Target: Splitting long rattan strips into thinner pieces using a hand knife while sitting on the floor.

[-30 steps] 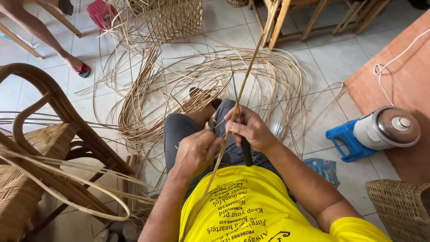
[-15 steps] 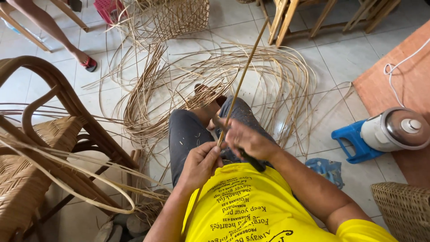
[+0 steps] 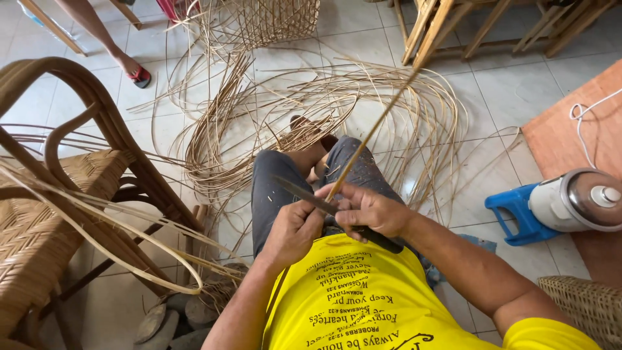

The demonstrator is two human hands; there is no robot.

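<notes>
Rattan strip [image 3: 372,129]: long, thin, pale cane, held over the lap; it runs from the fingers up and away toward the wooden furniture legs [image 3: 447,26], its lower end pinched at the hands.

Knife [image 3: 304,194]: dark narrow blade, laid across the strip just at the fingers, tip pointing left, dark handle trailing back under the right hand.

Left hand [image 3: 295,230]: fingers curled closed about the strip's lower end, touching the blade's underside.

Right hand [image 3: 369,210]: fingers closed on the knife, thumb set against the strip.

Step in hand, as judged: shaving or splitting the strip with the blade. The next move seems to call for a steady draw of cane against edge, with the thumb kept off the cutting side.

Beyond the fingers: loose coils of rattan [image 3: 311,110] spread on the tiled floor [image 3: 518,71]. Farther off, an open-weave basket [image 3: 272,19]. Left of the hands, a rattan chair [image 3: 58,194] with woven seat. Right of the hands, a metal canister on a blue stand [image 3: 557,204], and a woven basket rim [image 3: 583,308] nearer. Far left, another person's foot in a red sandal [image 3: 137,74].
</notes>
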